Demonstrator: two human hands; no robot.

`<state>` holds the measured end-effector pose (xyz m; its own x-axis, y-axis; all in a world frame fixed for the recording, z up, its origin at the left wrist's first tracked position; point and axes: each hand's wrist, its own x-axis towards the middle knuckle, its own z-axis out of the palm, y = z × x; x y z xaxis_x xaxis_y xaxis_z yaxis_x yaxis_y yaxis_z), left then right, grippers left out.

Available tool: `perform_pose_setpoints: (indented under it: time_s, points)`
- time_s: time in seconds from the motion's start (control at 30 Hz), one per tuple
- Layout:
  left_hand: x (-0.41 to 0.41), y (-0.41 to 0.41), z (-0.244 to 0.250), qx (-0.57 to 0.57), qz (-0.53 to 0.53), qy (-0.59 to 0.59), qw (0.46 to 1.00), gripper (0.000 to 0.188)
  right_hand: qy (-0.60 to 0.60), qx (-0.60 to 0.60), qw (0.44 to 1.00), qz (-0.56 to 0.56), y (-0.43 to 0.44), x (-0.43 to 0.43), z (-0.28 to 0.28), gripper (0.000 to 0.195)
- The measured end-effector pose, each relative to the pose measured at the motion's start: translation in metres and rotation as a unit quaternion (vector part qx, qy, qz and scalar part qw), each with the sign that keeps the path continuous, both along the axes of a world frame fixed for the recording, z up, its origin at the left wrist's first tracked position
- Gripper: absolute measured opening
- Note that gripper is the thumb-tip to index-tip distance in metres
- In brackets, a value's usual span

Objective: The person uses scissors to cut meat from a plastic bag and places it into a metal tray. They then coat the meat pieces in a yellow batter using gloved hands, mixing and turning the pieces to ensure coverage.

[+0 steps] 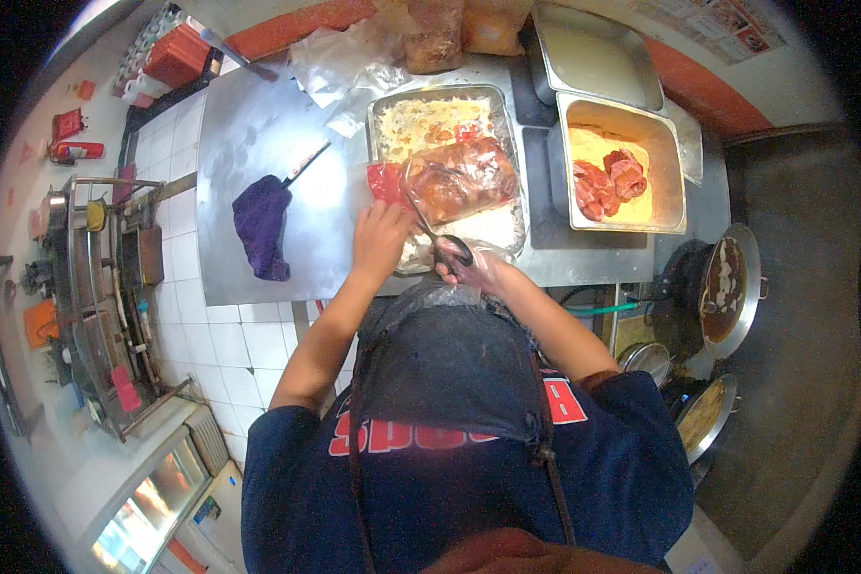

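A clear plastic bag of reddish marinated meat [463, 179] lies in a steel tray [508, 115] dusted with pale flour and crumbs. My left hand [384, 233] grips the bag's red end [385, 183] at the tray's left edge. In my right hand [477, 267], which wears a clear plastic glove, is a pair of scissors with black handles [453, 249]. Their blades point away from me and meet the bag's near left corner; whether they are cutting through it cannot be made out.
Right of the tray, a deep steel pan [678, 208] holds raw meat pieces [610, 183] on yellow flour. Another deep pan [603, 57] stands behind. A purple cloth [262, 226] and a marker-like stick [307, 163] lie left. Pans of liquid [728, 294] sit at right.
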<state>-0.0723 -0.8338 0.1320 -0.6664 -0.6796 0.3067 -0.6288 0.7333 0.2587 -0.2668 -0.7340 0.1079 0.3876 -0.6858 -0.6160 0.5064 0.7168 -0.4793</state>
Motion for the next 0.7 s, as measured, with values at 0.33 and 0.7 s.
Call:
perform_pose_setpoints:
  time_s: [0.33,0.7]
  points:
    - [0.007,-0.011,-0.012,-0.046,-0.063,0.003,0.997,0.012,-0.025,-0.002,0.997,-0.072,0.002,0.019,-0.027,0.031]
    - [0.000,0.007,0.006,-0.039,-0.074,0.078,0.993,0.013,-0.035,-0.013,0.995,-0.096,-0.020,0.028,-0.007,0.035]
